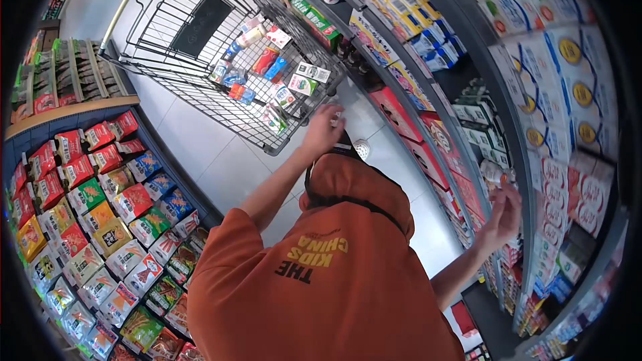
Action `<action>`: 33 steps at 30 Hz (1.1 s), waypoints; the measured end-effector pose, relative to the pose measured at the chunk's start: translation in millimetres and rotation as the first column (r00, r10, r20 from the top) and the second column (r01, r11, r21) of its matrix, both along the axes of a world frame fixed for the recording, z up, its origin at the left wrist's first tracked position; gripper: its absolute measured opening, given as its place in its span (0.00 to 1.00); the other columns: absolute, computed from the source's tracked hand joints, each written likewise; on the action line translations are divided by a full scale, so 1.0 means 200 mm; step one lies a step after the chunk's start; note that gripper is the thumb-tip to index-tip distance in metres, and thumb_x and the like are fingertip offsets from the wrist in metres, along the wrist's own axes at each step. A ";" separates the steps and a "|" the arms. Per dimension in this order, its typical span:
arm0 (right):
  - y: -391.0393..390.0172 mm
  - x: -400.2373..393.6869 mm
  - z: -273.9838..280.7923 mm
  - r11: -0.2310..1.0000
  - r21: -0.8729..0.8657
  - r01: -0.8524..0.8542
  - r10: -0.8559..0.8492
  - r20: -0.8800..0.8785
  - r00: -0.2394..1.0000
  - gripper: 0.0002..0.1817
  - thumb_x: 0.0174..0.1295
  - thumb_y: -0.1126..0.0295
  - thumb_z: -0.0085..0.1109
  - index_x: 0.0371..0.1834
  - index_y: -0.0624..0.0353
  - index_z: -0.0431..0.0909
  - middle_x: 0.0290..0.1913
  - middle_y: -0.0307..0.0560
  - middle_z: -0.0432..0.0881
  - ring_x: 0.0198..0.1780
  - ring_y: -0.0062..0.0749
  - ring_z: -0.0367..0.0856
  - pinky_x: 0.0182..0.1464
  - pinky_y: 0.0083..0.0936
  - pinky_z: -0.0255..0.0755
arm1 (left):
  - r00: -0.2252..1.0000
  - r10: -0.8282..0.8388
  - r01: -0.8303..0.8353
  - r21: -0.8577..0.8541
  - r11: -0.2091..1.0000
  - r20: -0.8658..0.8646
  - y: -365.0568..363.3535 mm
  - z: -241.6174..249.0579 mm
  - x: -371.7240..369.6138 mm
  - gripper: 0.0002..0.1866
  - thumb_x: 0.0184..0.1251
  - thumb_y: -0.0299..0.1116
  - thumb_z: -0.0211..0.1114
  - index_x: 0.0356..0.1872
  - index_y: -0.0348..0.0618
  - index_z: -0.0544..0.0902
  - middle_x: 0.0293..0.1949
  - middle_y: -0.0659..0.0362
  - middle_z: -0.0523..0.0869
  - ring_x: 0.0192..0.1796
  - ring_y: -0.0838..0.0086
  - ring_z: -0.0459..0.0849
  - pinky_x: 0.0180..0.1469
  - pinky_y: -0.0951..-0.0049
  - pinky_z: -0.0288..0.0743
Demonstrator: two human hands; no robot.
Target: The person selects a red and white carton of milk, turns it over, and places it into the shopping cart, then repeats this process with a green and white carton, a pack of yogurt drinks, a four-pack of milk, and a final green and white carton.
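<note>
My left hand (324, 132) is raised in front of my waist, fingers loosely bent with gaps between them. It overlaps the near corner of a black wire shopping cart (221, 110) in this view. Out to the right, my right hand (500, 219) is up at the shelf edge with its fingers partly bent and apart. Just beyond those fingertips is a small white container (493, 172). In the cart lie a white-and-green carton (302, 84), a red-orange pack (265, 61), a blue pack (275, 69) and several other goods.
Tall curved shelving (461, 140) with boxed and bottled goods runs along my right. On the left stands a sloped display (73, 110) of bagged snacks (107, 234). Pale floor tiles (200, 137) run between them. My orange shirt (321, 281) fills the lower middle.
</note>
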State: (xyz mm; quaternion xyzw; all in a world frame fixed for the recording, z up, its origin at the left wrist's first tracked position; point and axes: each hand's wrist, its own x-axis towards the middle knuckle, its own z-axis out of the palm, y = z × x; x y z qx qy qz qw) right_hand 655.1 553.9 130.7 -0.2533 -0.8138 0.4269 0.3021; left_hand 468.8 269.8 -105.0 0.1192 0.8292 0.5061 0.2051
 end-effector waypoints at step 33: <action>-0.20 -0.59 -0.26 0.927 -0.356 -0.119 0.317 0.572 0.756 0.12 0.69 0.76 0.55 0.54 0.67 0.75 0.46 0.44 0.81 0.48 0.24 0.78 0.54 0.22 0.71 | 0.685 0.523 -0.083 -0.659 0.747 0.507 -0.69 -1.23 -0.21 0.36 0.45 0.52 0.70 0.62 0.60 0.78 0.52 0.49 0.86 0.58 0.53 0.81 0.66 0.64 0.64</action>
